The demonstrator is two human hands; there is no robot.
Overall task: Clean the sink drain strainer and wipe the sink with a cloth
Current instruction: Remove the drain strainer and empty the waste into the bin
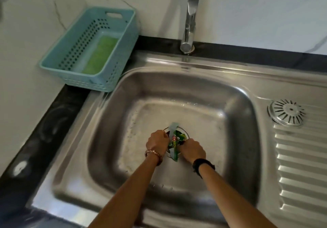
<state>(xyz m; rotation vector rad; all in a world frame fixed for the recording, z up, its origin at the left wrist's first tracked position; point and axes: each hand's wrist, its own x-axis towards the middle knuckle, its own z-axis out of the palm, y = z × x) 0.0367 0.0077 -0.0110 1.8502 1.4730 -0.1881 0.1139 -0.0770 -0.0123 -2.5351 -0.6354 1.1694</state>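
Both my hands reach down to the drain at the bottom of the steel sink [235, 104]. My left hand [157, 142], with a bead bracelet on its wrist, curls its fingers at the drain's left rim beside a pale blue strip. My right hand [192, 150], a black band on its wrist, grips crumpled green wrapper scraps [177, 140] that fill the drain opening. The drain's own rim is mostly hidden under the scraps and my fingers. A round perforated metal strainer [286, 112] lies on the drainboard to the right. White residue coats the sink floor.
A teal perforated basket [122, 38] holding a green scrub pad [100, 54] stands on the black counter at the sink's back-left corner. A chrome tap [190, 21] rises behind the basin. The ribbed drainboard [300, 166] runs along the right.
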